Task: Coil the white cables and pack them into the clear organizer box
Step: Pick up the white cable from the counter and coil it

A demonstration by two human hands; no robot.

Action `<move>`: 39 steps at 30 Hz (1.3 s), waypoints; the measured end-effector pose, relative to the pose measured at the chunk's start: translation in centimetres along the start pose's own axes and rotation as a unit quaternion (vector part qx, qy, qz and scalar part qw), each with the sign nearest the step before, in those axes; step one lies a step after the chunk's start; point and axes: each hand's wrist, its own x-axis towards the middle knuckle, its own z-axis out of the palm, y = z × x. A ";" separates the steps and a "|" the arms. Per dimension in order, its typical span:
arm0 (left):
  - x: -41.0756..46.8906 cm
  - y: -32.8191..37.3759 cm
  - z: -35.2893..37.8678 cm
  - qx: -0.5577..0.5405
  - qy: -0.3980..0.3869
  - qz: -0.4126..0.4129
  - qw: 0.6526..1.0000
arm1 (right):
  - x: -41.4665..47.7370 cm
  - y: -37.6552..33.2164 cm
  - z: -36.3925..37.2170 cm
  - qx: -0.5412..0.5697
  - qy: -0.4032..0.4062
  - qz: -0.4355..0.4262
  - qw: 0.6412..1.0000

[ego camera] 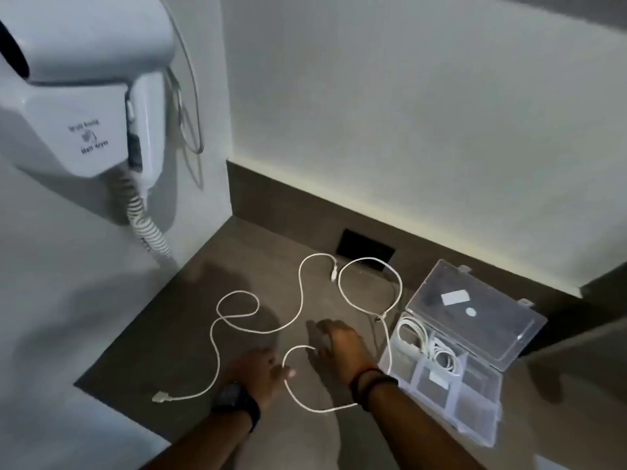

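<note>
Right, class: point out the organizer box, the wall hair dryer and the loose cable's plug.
organizer box (476, 301): head view, on its open clear lid.
hair dryer (84, 32): head view, on its white body.
plug (158, 397): head view, on the cable's near-left end.

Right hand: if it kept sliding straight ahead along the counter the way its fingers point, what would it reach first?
The right hand points up and slightly left in the picture, toward the wall. It would probably meet the loose white cable curving across the counter just ahead, though depth is hard to judge.
</note>
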 end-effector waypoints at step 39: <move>-2.1 26.1 -19.0 -0.325 0.142 0.421 0.835 | -10.7 -9.0 -35.4 0.128 0.636 -0.135 0.749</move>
